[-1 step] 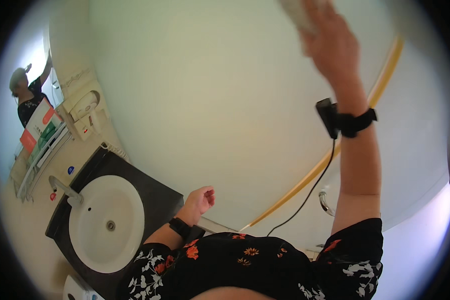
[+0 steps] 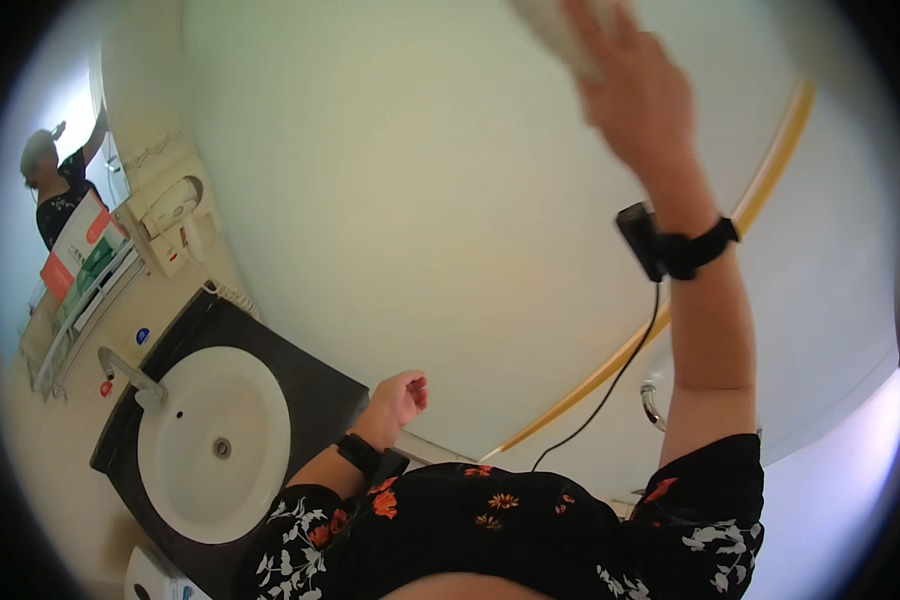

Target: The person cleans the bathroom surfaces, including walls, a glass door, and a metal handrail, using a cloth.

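Note:
High at the top of the view, my right hand is pressed over a pale, whitish cloth, partly cut off by the upper edge and blurred. It lies on or close to a large frosted pale-green panel. A black strap with a small box circles the right wrist, and a thin cable trails down from it. My left hand hangs low beside the dark counter corner, fingers curled, with nothing visible in them. It also wears a black wrist strap.
At left, a white oval sink sits in a dark counter with a grey faucet. Above are a wall-mounted hair dryer, a rack of packages and a mirror. A yellow strip and a chrome handle are at right.
My right hand has shifted left and slightly downward with the cloth across the panel. My left hand stays almost where it was.

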A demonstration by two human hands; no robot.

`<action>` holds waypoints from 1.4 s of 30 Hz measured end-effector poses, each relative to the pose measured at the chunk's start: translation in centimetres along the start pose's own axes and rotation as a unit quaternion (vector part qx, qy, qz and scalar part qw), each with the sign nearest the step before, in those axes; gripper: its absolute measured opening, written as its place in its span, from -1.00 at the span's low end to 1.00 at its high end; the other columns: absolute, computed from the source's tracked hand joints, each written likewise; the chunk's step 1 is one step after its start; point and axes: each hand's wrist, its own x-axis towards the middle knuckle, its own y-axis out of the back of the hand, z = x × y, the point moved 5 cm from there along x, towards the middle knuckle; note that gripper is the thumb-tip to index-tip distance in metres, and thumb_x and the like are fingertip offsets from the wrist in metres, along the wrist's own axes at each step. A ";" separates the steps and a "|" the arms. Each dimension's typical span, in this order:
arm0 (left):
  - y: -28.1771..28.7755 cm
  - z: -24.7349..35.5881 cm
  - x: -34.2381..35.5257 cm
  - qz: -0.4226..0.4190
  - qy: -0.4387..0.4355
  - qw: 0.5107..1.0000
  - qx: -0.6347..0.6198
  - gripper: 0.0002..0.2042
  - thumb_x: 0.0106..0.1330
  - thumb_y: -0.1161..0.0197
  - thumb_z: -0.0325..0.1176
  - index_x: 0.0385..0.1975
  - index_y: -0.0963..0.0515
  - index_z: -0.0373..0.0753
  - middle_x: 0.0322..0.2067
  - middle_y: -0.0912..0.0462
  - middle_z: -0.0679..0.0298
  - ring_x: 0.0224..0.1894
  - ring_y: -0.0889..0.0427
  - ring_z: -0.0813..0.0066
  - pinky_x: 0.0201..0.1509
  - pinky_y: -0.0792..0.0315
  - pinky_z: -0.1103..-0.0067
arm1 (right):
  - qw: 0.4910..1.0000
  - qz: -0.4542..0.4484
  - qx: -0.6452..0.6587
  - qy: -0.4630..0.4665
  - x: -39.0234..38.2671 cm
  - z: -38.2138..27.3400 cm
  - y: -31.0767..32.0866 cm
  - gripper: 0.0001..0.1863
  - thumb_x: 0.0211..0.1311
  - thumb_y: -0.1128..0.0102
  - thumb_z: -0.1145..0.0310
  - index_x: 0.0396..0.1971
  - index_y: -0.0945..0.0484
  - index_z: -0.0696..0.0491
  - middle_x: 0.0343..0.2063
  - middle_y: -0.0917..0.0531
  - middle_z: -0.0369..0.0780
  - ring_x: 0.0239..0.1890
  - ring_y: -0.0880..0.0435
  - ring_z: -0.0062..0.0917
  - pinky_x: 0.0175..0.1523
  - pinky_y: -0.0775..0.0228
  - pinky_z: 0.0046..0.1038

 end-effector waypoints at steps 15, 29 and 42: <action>9.4 5.3 -5.1 0.078 -0.144 0.980 -0.114 -0.92 0.12 -0.16 -0.38 -0.56 -0.44 -0.18 -0.59 -0.49 0.37 -0.53 -0.45 0.51 -0.41 -0.34 0.54 | 0.937 -0.238 0.189 0.171 -2.3 -16.6 -11.2 -0.32 -0.11 -0.13 0.47 0.12 -0.22 -0.24 -0.15 -0.47 -0.29 -0.26 -0.52 -0.35 -0.20 -0.37 -0.32; 16.7 8.3 -10.7 0.090 -0.151 0.961 -0.214 -0.93 0.11 -0.17 -0.39 -0.52 -0.45 -0.19 -0.55 -0.48 0.35 -0.51 -0.44 0.49 -0.39 -0.35 0.57 | 0.995 -0.035 0.039 0.085 19.8 -31.3 -14.3 -0.40 -0.03 -0.05 0.39 0.11 -0.25 -0.26 0.07 -0.35 -0.31 -0.06 -0.46 -0.30 -0.17 -0.42 -0.20; 23.7 7.3 -13.3 0.165 -0.164 0.936 -0.263 -0.94 0.15 -0.11 -0.38 -0.52 -0.43 -0.16 -0.55 -0.46 0.35 -0.52 -0.42 0.51 -0.38 -0.32 0.55 | 0.858 -0.248 0.241 0.379 -17.9 -57.1 -29.9 -0.78 0.15 0.09 0.27 -0.40 -0.56 -0.01 -0.27 -0.43 -0.22 -0.20 -0.37 -0.39 -0.23 -0.16 -0.36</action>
